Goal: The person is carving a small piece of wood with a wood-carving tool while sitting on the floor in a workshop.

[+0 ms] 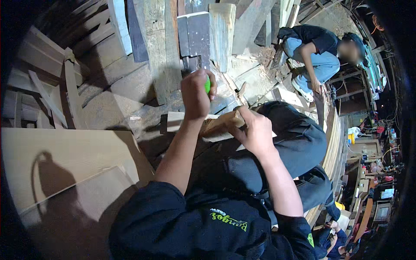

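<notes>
A black shirt fronts the plank-strewn floor, left hand gripping a green handle, right hand a wooden block.

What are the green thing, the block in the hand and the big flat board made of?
The green thing in the left hand: maybe plastic, from its bright, even colour. The block in the right hand: wood, seemingly unpainted, with tan and darker brown patches. The big flat board: probably wood, perhaps plywood, since it's pale tan and smooth; varnish unclear.
</notes>
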Available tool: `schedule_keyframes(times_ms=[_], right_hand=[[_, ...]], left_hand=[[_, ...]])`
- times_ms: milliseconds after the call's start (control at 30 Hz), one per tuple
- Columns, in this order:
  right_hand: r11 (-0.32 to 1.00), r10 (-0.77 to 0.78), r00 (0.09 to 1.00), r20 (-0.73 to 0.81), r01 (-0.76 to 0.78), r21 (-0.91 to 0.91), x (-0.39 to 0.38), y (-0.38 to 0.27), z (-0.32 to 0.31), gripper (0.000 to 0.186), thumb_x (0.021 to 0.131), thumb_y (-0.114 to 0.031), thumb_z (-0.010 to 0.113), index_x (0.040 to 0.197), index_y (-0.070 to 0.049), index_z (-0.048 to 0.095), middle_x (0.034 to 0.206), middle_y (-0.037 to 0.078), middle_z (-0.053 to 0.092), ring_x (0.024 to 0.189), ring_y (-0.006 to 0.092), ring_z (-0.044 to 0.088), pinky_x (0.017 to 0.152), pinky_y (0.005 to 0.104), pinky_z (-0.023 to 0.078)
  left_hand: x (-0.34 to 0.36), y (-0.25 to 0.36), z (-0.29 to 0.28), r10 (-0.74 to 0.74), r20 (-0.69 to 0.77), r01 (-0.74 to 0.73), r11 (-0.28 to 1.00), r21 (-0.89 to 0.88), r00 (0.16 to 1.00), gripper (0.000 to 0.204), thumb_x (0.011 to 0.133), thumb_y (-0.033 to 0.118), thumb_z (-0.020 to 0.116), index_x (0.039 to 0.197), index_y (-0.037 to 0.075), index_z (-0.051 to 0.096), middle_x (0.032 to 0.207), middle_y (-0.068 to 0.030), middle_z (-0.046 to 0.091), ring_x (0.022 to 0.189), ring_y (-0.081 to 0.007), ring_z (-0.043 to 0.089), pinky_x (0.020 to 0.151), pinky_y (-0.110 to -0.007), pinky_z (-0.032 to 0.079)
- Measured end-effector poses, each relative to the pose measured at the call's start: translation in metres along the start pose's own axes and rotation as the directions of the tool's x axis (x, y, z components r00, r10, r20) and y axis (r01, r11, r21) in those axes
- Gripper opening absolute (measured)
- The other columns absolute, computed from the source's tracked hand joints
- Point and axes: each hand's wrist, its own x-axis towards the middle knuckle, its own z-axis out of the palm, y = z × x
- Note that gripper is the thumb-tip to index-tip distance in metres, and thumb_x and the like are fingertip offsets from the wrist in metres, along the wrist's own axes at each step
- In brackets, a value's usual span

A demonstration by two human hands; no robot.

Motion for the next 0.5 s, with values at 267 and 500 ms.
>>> schedule_keyframes(times_ms=[267,500], right_hand=[[0.999,-0.004,1.0,0.008,0.004,-0.036,0.002,0.001,-0.005,0.031,0.075,-0.025,0.074,0.093,-0.006,0.057,0.076,0.016,0.063,0.071,0.037,0.064,0.059,0.0448,0.05],[0.991,0.091,0.994,-0.059,-0.085,0.108,-0.024,-0.006,-0.008,0.031,0.08,-0.024,0.071,0.098,-0.004,0.057,0.081,0.019,0.064,0.073,0.04,0.063,0.061,0.0461,0.05]], left_hand=[[-0.004,-0.036,0.003,-0.032,-0.001,0.031,0.977,0.21,0.999,0.051,0.097,0.037,0.04,0.058,0.005,0.048,0.05,-0.0007,0.045,0.044,-0.0091,0.04,0.044,-0.028,0.032],[0.011,-0.033,-0.029,-0.114,-0.367,0.089,0.992,-0.085,0.923,0.047,0.095,0.039,0.036,0.061,0.007,0.044,0.048,-0.0037,0.042,0.039,-0.0126,0.041,0.038,-0.027,0.032]])
